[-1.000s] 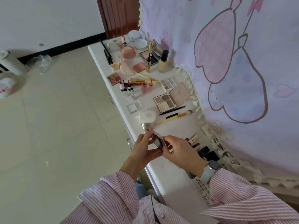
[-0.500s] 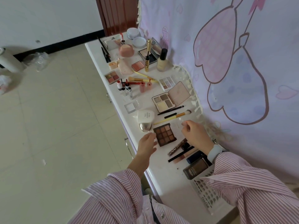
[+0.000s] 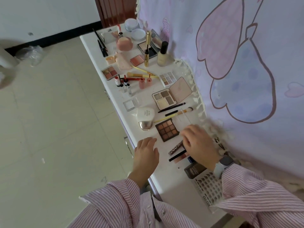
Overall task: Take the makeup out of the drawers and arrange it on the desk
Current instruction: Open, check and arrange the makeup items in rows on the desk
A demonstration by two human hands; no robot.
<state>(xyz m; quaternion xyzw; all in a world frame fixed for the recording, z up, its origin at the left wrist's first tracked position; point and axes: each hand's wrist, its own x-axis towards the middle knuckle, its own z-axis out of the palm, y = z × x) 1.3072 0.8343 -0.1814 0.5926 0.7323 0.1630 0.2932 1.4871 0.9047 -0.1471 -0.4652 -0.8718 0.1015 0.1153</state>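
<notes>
Left hand [image 3: 145,153] flat, fingers relaxed, right hand [image 3: 199,143] palm down, fingers loosely curled, striped sleeves

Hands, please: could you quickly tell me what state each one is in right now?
Left hand: open, fingers relaxed, holding nothing.
Right hand: cannot tell; fingers blurred over the desk.

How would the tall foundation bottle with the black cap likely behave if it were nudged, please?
The foundation bottle stands upright and narrow, so it would probably tip rather than slide. It looks like glass, likely heavy and breakable. The gold mascara standing beside it might topple too.
</notes>
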